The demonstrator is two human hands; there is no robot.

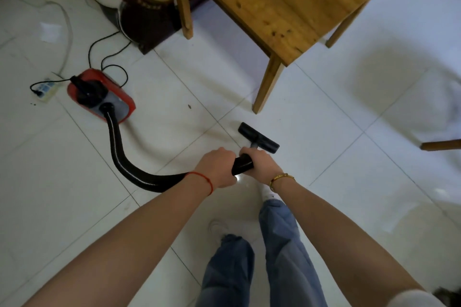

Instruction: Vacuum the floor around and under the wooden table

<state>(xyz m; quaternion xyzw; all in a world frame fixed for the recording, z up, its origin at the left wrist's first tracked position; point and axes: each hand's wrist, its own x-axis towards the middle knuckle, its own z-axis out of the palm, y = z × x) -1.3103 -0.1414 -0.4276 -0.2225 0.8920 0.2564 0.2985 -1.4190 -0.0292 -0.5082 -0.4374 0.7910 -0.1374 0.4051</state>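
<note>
A wooden table stands at the top centre, its nearest leg on the white tiled floor. A red canister vacuum sits on the floor to the left. Its black ribbed hose curves to my hands. My left hand grips the hose end, and my right hand grips the hose just ahead of it. The black floor nozzle rests on the tile just short of the near table leg.
A dark ceramic jar stands beside the far-left table leg. A power strip and black cord lie left of the vacuum. Another wooden leg pokes in at the right edge. A small dark speck lies on the floor.
</note>
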